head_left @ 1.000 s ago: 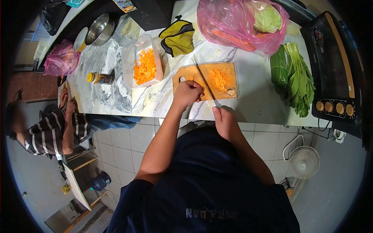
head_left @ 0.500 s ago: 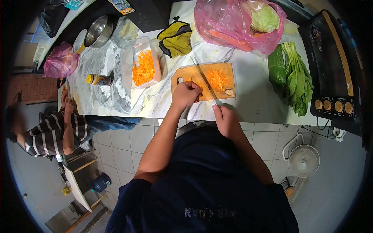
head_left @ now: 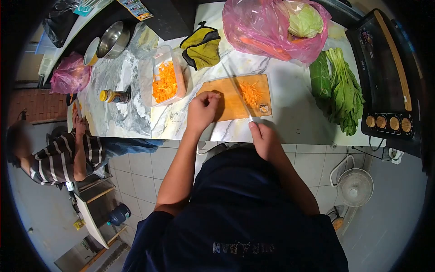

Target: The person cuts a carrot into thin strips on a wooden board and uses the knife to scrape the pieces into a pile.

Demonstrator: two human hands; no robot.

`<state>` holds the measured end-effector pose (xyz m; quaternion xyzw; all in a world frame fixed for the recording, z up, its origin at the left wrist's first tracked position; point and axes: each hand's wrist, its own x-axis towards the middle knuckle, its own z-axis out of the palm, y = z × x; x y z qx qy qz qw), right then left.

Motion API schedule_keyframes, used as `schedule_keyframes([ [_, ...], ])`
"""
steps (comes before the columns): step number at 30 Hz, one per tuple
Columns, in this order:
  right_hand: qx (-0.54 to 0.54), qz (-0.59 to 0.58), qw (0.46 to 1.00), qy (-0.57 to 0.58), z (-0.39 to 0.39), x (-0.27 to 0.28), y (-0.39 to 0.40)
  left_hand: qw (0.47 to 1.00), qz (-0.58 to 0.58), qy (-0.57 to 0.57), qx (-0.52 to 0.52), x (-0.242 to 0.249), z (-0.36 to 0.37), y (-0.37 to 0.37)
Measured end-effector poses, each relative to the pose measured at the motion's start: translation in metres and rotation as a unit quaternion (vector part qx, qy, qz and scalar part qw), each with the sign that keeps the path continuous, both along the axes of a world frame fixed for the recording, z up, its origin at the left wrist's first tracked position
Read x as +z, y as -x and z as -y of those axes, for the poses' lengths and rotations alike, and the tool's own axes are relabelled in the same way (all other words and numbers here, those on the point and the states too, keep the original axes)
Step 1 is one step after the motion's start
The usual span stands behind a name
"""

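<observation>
A long knife (head_left: 237, 89) lies slantwise over the wooden cutting board (head_left: 229, 111), its handle gripped in my right hand (head_left: 263, 138) at the board's near edge. Shredded carrot (head_left: 250, 94) is heaped to the right of the blade, with a small pale piece (head_left: 263, 109) near the board's corner. My left hand (head_left: 204, 109) is at the board's left edge, its fingers curled; what they hold, if anything, is hidden. To the left, a clear plastic container (head_left: 181, 90) has more shredded carrot in it.
Behind the board are a yellow-green cloth (head_left: 202, 49) and a pink bag (head_left: 258, 31) with cabbage and carrots. Leafy greens (head_left: 343, 93) and a black oven (head_left: 385, 72) stand right. A jar (head_left: 114, 96) lies left; a person (head_left: 56, 156) works at the far left.
My left hand has moved left, from over the board to its left edge. My right hand still holds the knife in nearly the same place. The view has shifted slightly.
</observation>
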<state>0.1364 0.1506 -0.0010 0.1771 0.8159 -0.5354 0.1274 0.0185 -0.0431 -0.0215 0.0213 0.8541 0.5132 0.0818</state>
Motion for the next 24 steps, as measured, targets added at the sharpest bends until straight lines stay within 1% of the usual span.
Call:
schedule_keyframes([
  [2, 0.014, 0.015, 1.000, 0.016, 0.006, -0.003, -0.001, 1.000, 0.015, -0.003, 0.010, 0.001, 0.008, -0.002],
  [4, 0.039, 0.025, 0.999, -0.008, 0.010, -0.005, 0.000, 0.998, 0.016, 0.062, 0.027, 0.006, 0.010, -0.004],
  [5, 0.041, 0.025, 0.999, -0.008, 0.010, -0.007, 0.000, 0.998, 0.016, 0.062, 0.029, 0.008, 0.010, -0.006],
  [7, 0.018, -0.015, 0.999, -0.043, 0.007, -0.012, -0.002, 0.994, -0.037, 0.098, 0.017, 0.011, 0.006, -0.009],
  [8, 0.021, -0.016, 0.999, -0.043, 0.004, -0.012, -0.002, 0.994, -0.037, 0.097, 0.020, 0.009, 0.004, -0.009],
  [10, 0.005, -0.074, 0.989, -0.132, 0.000, -0.011, -0.003, 0.984, -0.124, 0.127, -0.032, 0.005, 0.003, -0.007],
  [11, 0.010, -0.068, 0.982, -0.176, -0.002, -0.008, -0.003, 0.978, -0.131, 0.153, -0.051, 0.005, 0.003, -0.005],
  [12, 0.010, -0.070, 0.982, -0.176, -0.002, -0.006, -0.004, 0.978, -0.133, 0.153, -0.051, 0.003, 0.002, -0.005],
  [14, 0.014, -0.093, 0.972, -0.215, -0.005, -0.001, -0.005, 0.973, -0.161, 0.132, -0.094, 0.000, -0.001, -0.002],
  [16, 0.012, -0.096, 0.969, -0.228, -0.008, 0.004, -0.005, 0.976, -0.167, 0.108, -0.094, 0.011, -0.008, -0.006],
  [18, 0.008, -0.096, 0.966, -0.241, -0.011, 0.005, -0.005, 0.985, -0.164, 0.042, -0.042, 0.024, -0.014, -0.010],
  [19, 0.009, -0.108, 0.959, -0.263, -0.012, 0.004, -0.006, 0.984, -0.165, 0.040, -0.047, 0.030, -0.015, -0.011],
  [20, 0.011, -0.119, 0.951, -0.286, -0.014, 0.003, -0.007, 0.961, -0.232, 0.087, -0.120, 0.036, -0.016, -0.012],
  [21, 0.007, -0.119, 0.950, -0.288, -0.014, 0.004, -0.007, 0.926, -0.297, 0.132, -0.189, 0.040, -0.017, -0.013],
  [22, 0.004, -0.114, 0.953, -0.281, -0.014, 0.006, -0.006, 0.925, -0.301, 0.130, -0.190, 0.042, -0.020, -0.014],
  [24, 0.000, -0.112, 0.955, -0.273, -0.014, 0.007, -0.006, 0.913, -0.287, 0.174, -0.233, 0.045, -0.028, -0.016],
])
